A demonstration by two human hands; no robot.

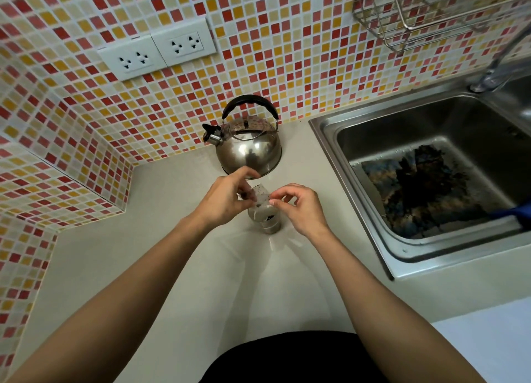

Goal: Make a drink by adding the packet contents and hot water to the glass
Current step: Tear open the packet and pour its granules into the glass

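Both hands hold one small clear packet [261, 194] above the glass [265, 220]. At its left, the left hand [227, 197] has its grip closed on the packet's left edge. At its right, the right hand [298, 207] pinches the right edge with thumb and forefinger. Directly under both grips the glass stands on the pale table [178, 267], with something dark inside. Behind the grips stands a steel kettle [248, 147].

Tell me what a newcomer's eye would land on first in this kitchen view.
First, the two hands at the centre: the left hand and right hand pinch a small clear packet over a glass on the counter. Just behind stands a shiny steel kettle with a black handle. The red, orange and cream tiled wall fills the background, and a steel sink lies to the right.
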